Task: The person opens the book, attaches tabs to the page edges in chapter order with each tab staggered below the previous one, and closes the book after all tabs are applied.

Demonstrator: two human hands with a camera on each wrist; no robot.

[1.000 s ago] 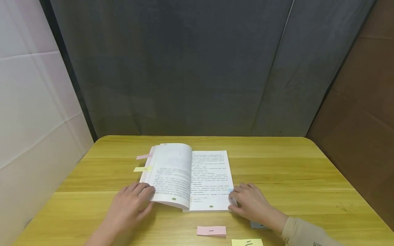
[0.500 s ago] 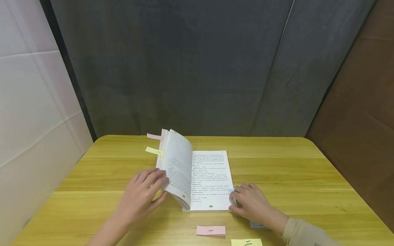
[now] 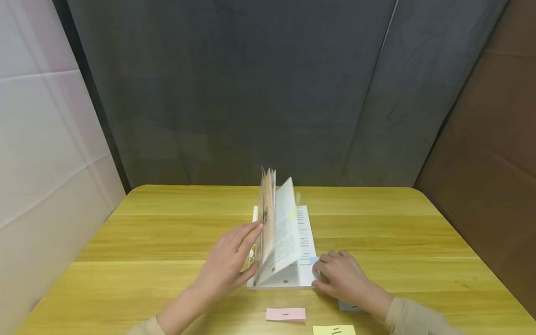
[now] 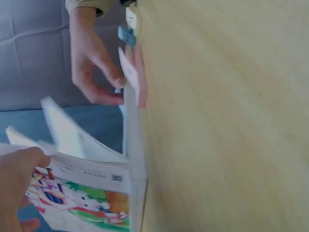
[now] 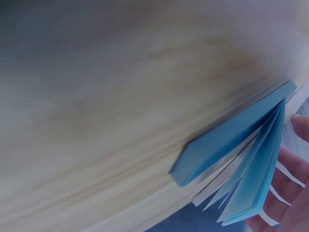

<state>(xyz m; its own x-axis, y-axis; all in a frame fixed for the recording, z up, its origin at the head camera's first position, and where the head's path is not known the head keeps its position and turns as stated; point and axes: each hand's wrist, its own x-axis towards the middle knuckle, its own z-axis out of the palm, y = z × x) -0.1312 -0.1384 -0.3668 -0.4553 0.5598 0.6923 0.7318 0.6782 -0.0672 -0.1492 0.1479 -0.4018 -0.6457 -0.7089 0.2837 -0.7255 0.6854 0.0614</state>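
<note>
A paperback book (image 3: 305,246) lies on the table with its left part swung upright and its leaves fanned. My left hand (image 3: 230,253) presses the outside of that raised part with nearly straight fingers. In the left wrist view, the colourful cover (image 4: 87,200) stands beside the left hand (image 4: 17,181). At the book's lower right edge, my right hand (image 3: 341,274) holds the edge with curled fingers, beside a light blue sticky tab (image 3: 313,260). A yellow tab (image 3: 293,214) shows faintly on the turning leaves. Part of the right page is hidden behind them.
In front of the book lie a pink sticky note pad (image 3: 285,315) and a yellow pad (image 3: 334,330), both with dark strokes. A blue pad (image 3: 351,306) sits partly under the right wrist; its leaves fan out in the right wrist view. Curtains surround the wooden table (image 3: 418,242).
My left hand has moved right, raising the book's left pages and cover from lying leftward to upright; the front leaves now lean right. The right hand has stayed in place.
</note>
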